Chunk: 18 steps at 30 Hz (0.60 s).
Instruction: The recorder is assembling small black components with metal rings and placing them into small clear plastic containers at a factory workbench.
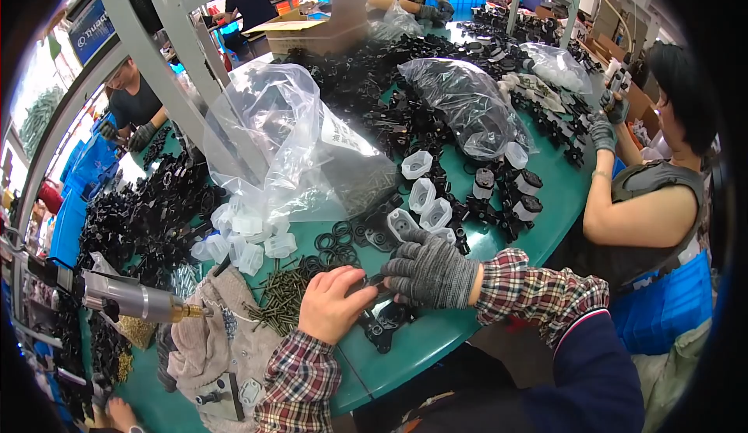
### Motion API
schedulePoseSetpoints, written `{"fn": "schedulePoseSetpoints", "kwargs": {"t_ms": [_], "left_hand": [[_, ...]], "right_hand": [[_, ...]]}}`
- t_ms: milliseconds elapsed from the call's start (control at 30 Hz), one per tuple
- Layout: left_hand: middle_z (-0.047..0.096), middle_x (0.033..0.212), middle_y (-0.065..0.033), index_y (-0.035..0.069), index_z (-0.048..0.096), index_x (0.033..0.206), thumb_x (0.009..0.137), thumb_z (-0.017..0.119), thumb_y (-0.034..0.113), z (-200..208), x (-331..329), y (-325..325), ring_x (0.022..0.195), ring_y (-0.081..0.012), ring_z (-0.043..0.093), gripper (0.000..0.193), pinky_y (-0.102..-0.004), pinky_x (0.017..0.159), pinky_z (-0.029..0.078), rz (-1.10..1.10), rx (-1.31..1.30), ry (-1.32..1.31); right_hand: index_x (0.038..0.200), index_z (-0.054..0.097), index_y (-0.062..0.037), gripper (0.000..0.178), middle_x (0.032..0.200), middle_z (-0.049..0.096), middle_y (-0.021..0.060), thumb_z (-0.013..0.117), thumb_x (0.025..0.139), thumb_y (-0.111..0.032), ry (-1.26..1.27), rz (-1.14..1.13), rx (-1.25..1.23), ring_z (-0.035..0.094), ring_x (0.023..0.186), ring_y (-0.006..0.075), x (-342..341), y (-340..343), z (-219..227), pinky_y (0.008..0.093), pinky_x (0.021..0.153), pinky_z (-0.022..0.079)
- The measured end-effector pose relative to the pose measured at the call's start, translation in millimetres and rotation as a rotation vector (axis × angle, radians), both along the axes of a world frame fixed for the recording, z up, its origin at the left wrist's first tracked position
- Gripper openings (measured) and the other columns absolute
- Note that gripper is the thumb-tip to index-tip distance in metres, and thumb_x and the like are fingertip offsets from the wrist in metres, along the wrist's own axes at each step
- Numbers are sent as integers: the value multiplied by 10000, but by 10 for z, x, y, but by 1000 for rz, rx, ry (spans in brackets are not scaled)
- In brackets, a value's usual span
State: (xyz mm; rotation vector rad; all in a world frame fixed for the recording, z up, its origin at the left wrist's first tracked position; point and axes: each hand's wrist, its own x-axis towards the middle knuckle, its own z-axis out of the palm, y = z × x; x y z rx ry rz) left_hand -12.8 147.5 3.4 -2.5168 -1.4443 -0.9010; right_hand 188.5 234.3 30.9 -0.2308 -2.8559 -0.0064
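Note:
Near the table's front edge, my bare left hand (336,305) is closed with its fingertips on a small black plastic part (377,282). From the other side my right hand (433,269), in a grey knit glove, grips the same part; the fingers cover most of it. Just below lies a black plastic bracket (380,332) on the green tabletop. Beside my left hand is a pile of dark brassy screws (279,302). Beyond the hands sit black rubber rings (335,244) and several translucent white plastic cups (248,252).
A power screwdriver (140,300) juts in at left above a beige cloth (204,347) with a metal block (222,399). Clear plastic bags (273,137) stand among heaps of black parts (156,219). A co-worker (647,199) sits at right; others work farther back.

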Motion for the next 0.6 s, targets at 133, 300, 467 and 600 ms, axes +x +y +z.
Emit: {"fn": "schedulePoseSetpoints", "kwargs": {"t_ms": [133,300,467,600], "left_hand": [[556,980,-27,169,616,865,610,657,130,29,-38,-34,942,-228,542,262,-343,752,439,20,-3,35],[566,981,-20,159,613,859,642,636,141,151,-184,-212,946,-204,546,218,-342,759,448,-14,-2,68],[590,937,-32,139,612,869,662,624,131,575,-485,-547,886,-205,565,207,-339,740,453,214,-12,100],[595,849,-62,117,615,837,711,604,192,709,-1262,-743,795,-233,568,147,-362,711,445,766,-161,274]], "right_hand": [[937,601,-149,289,993,564,45,546,742,-355,-59,11,-3,540,919,229,-76,-11,51,436,909,356],[887,606,-142,301,1010,564,57,625,656,-334,-45,-60,5,548,859,222,-220,-304,280,438,831,402],[878,610,-139,279,990,572,67,633,665,-317,89,35,-14,554,849,237,-254,-356,478,433,811,411],[872,613,-136,270,976,579,73,642,670,-312,223,70,-73,559,838,247,-252,-357,658,429,796,419]]}}
